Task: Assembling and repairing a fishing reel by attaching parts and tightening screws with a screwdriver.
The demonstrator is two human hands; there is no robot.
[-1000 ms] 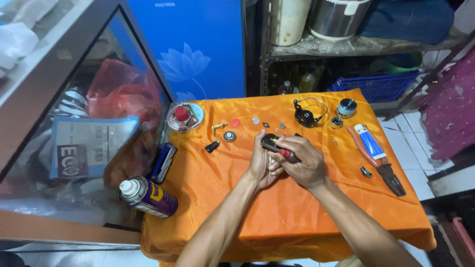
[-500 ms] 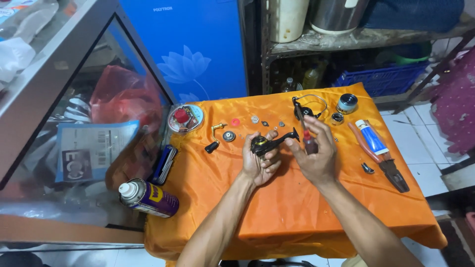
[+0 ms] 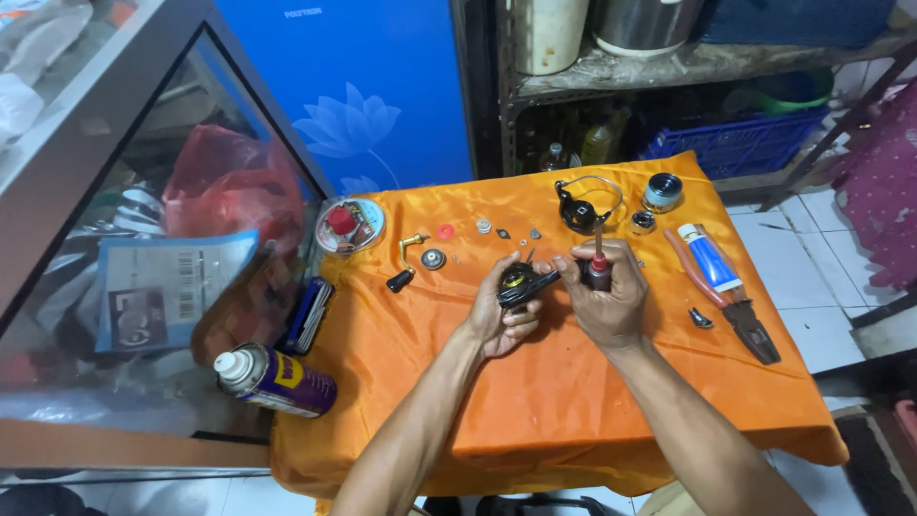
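- Fishing reel body (image 3: 519, 284), black and rounded, sits clasped in the left hand (image 3: 499, 317), whose fingers curl closed around its underside; it is held just above the middle of the orange cloth (image 3: 573, 411).
- Right hand (image 3: 604, 298) is closed around a small screwdriver (image 3: 598, 266) with a dark handle and a red collar; the thin shaft points up and away from the reel, and the thumb and forefinger reach across to touch the reel's side.
- Both hands meet over the table, wrists apart, forearms coming in from the lower edge.
- Beyond the hands, small loose parts lie on the cloth: a gold crank handle with a black knob (image 3: 406, 263), a round gear (image 3: 434, 258), a red washer (image 3: 445, 231) and a few tiny screws.
- Farther back rest a black rotor with a wire bail (image 3: 579, 207) and a silver spool (image 3: 662, 191).
- To the right lie a blue and white tube (image 3: 709, 258) and red-handled pliers (image 3: 735, 308), side by side and touching.
- At the left edge a round tin (image 3: 350, 225) sits on the cloth, and a spray can (image 3: 275, 381) lies tilted just off the corner.
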